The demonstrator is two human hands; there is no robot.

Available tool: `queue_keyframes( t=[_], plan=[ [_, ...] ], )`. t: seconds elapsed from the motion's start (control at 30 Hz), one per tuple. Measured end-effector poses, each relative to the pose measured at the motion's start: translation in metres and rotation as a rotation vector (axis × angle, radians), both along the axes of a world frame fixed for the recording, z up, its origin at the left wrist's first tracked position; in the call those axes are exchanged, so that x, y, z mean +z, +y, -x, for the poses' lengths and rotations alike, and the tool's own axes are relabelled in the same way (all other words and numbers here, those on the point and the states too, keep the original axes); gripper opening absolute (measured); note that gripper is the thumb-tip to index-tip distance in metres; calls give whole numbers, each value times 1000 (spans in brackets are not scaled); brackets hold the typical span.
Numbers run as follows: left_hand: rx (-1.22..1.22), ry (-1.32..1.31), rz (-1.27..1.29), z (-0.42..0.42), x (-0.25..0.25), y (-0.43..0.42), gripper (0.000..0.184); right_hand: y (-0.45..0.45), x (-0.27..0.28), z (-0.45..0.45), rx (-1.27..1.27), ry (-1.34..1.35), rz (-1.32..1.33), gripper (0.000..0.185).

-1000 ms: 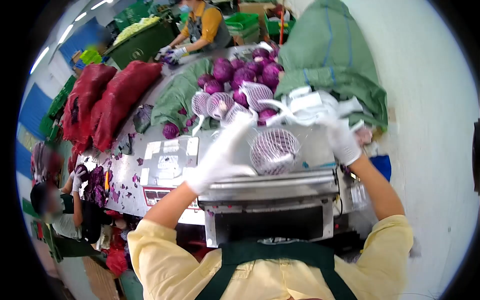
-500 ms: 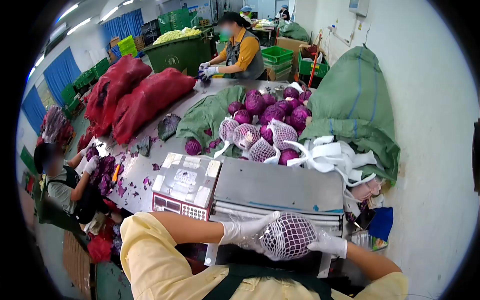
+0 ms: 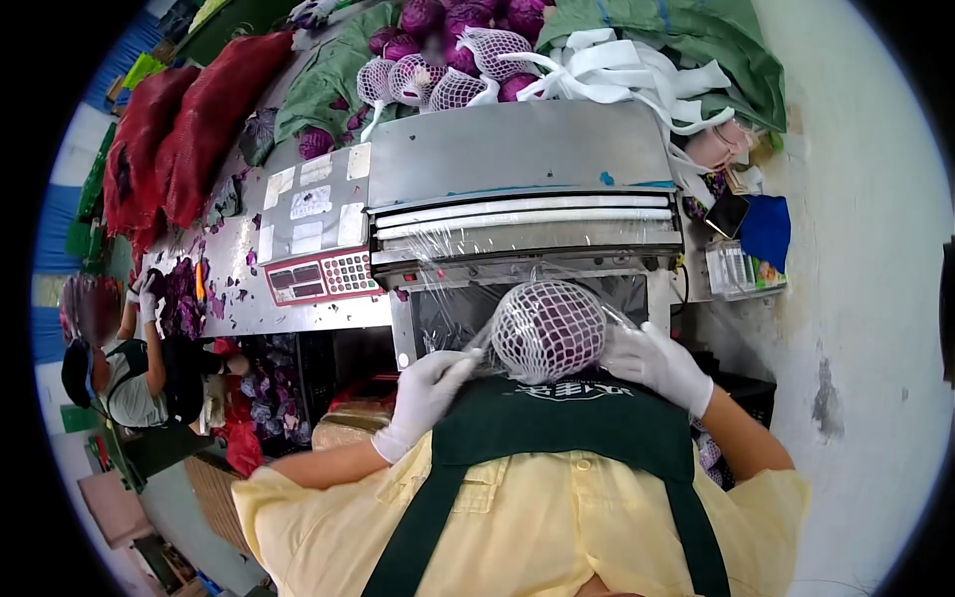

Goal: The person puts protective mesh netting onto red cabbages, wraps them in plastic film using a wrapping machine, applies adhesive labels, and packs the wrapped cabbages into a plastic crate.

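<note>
A purple cabbage in a white foam net sits between my hands, close in front of my apron. Clear plastic film stretches from the rollers of the wrapping machine around the cabbage. My left hand, in a white glove, pinches the film at the cabbage's left. At its right side my gloved right hand has its fingers closed on the film near the net. Part of the cabbage's underside is hidden by the apron.
Left of the machine is a scale. Netted cabbages, loose foam nets and a green sack lie behind it. Red mesh sacks are farther left, with a co-worker below them. A wall rises at the right.
My view has tilted down. The left hand has moved off the cabbage to its left, drawing film out. The cabbage is now nearer my apron, with film stretched from the machine.
</note>
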State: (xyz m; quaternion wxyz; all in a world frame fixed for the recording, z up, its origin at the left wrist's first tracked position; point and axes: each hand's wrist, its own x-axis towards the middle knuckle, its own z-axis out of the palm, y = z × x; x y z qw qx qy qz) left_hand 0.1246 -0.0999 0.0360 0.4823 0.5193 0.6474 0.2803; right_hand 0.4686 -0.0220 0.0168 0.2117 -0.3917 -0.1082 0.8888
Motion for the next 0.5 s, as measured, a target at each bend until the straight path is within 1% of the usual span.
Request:
queue_keyframes(
  t=[0.03,0.07,0.1,0.13,0.2,0.23,0.27,0.3,0.33,0.37,0.4,0.43,0.47,0.5],
  plan=[
    [-5,7,-12,-4,-6,-4,30,-15,5,-1,82,-213,-334,36],
    [187,-177,-47,-9,-18,-7,24,-25,7,1,160,-429,-666,33],
    [380,-365,-77,-16,-18,-5,24,-30,5,9,177,-545,-704,29],
    [422,-362,-159,-28,-17,-8,29,-37,3,11,117,-583,-779,30],
    [566,-424,-65,-38,-6,2,33,-29,0,14,-126,-581,-547,32],
    [663,-584,28,-35,-1,6,33,-33,3,22,-197,-646,-597,37],
    [758,-743,121,-27,2,6,33,-19,11,6,-284,-620,-358,38],
    [757,-801,244,-22,6,-8,32,-27,6,-3,-307,-592,-268,39],
    [786,-818,271,-25,1,-23,33,-36,-4,-13,-331,-565,-179,40],
    [864,-763,380,-23,-10,-30,33,-42,-27,-40,-289,-518,-61,40],
    [933,-713,476,-21,-22,-31,34,-52,-53,-54,-249,-513,-12,37],
    [980,-730,492,-32,-20,-35,29,-63,-75,-55,-165,-600,-42,36],
    [768,-497,644,-13,-79,-49,24,-74,-91,-54,-78,-684,-72,34],
    [660,-512,712,-8,-103,-43,22,-70,-105,-35,-65,-711,-83,32]
  ],
)
